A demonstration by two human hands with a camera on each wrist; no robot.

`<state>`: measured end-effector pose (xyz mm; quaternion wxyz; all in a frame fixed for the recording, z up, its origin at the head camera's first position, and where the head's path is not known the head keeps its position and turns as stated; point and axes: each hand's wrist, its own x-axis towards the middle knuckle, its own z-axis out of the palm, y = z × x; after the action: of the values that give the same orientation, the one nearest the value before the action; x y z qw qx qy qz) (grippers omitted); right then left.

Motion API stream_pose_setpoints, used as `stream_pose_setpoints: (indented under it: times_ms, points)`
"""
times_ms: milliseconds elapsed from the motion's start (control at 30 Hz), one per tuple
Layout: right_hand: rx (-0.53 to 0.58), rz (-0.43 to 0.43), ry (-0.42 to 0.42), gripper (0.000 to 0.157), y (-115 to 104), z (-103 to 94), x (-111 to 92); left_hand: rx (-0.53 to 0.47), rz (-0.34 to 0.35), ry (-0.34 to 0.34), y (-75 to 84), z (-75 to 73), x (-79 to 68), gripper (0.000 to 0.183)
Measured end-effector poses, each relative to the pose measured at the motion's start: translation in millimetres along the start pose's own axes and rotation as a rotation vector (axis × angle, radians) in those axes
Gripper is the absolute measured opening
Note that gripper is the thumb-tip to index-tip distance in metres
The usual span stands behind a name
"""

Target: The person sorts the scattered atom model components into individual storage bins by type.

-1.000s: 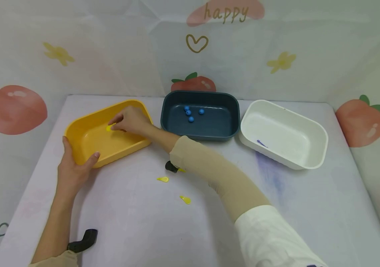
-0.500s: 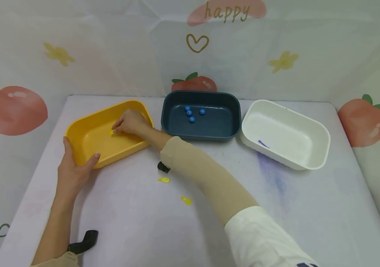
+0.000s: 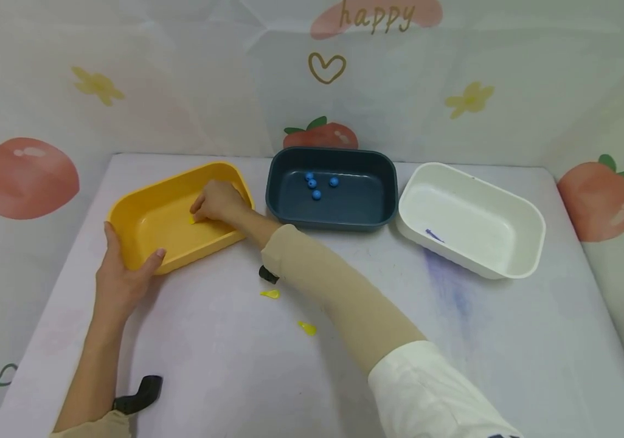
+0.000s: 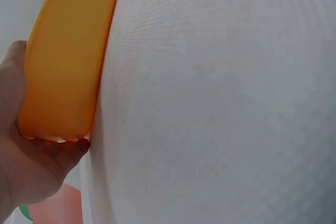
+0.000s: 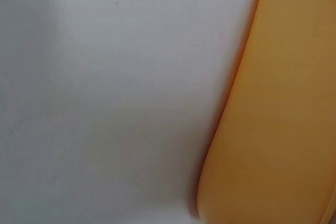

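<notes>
In the head view, my left hand (image 3: 120,280) grips the near-left corner of a yellow tray (image 3: 142,190), thumb at the near wall and fingers along the left side. The left wrist view shows its fingers curled under the tray's end. My right hand (image 3: 219,202) reaches down inside the tray, pinching a small yellow piece (image 3: 192,219) at the tray floor; fingers cover most of it. Two drop-shaped yellow pieces (image 3: 308,328) lie on the table in front. Only the tray's outer wall (image 5: 278,119) shows in the right wrist view, without the hand.
A dark blue tray (image 3: 331,222) with several blue beads (image 3: 316,194) stands at the back centre. Right of it is a white tray (image 3: 471,207) with a small purple piece (image 3: 433,235) inside. My right forearm (image 3: 339,292) crosses the table's middle.
My right hand has moved slightly right and nearer inside the yellow tray, with the yellow piece at its fingertips. A third yellow piece by the right wrist is now hidden. My left hand stays put.
</notes>
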<state>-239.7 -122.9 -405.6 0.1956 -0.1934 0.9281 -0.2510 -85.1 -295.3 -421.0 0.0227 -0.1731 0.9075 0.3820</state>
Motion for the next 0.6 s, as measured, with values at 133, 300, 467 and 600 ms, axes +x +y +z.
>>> stream_pose_setpoints:
  times_ms: [133,300,467,600]
  points:
    - [0.088,0.031,0.007,0.019,-2,-2.3,-1,-0.003,-0.004,-0.004,0.3,-0.7,0.2,0.099]
    - [0.315,0.043,0.025,0.018,-4,-11.5,-6,-0.010,0.012,-0.003,0.2,-2.0,0.8,0.100]
    - [0.437,-0.058,0.013,0.021,-3,-27.1,-15,-0.025,0.004,-0.009,0.5,-1.9,0.9,0.101]
    - [0.453,-0.139,0.001,0.023,0,-40.7,-25,-0.041,0.000,-0.010,0.5,-1.6,0.2,0.101]
